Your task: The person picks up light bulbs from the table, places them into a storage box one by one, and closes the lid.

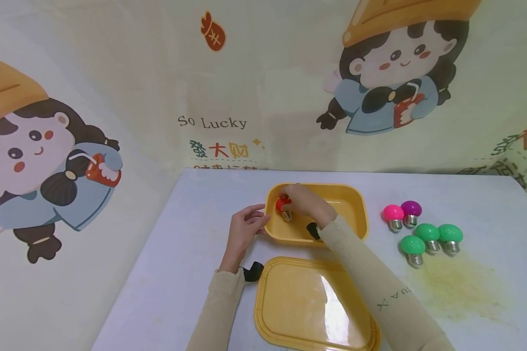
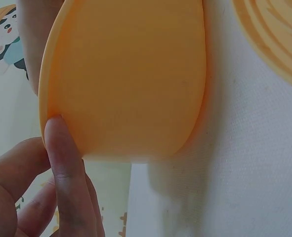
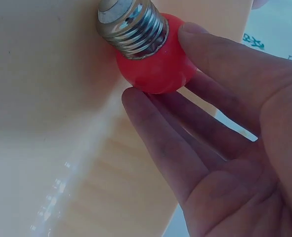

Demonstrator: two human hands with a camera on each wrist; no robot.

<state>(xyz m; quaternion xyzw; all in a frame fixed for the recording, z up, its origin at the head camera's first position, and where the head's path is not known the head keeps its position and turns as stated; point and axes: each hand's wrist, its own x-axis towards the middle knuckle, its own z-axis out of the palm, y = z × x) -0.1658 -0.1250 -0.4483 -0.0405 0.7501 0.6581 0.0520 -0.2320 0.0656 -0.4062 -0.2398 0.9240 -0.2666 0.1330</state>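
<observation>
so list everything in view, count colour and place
Table: 1, white, lower view
Stain: 1, yellowish, table's right
Plastic box: 1, yellow, table's middle
Box lid: 1, yellow, nearer than box
Red lightbulb: 1, red, inside box
Pink lightbulb: 1, pink, right of box
Purple lightbulb: 1, purple, beside pink lightbulb
Green lightbulbs: 3, green, right of box
Backdrop: 1, cream, behind table
Cartoon figures: 2, multicoloured, on backdrop
Money-bag print: 1, red, on backdrop
Lettering: several, multicoloured, on backdrop
Sleeves: 2, beige, lower view
Wrist cameras: 2, black, by sleeves
Left hand: 1, bare, touching box
Right hand: 1, bare, pinching red lightbulb
</observation>
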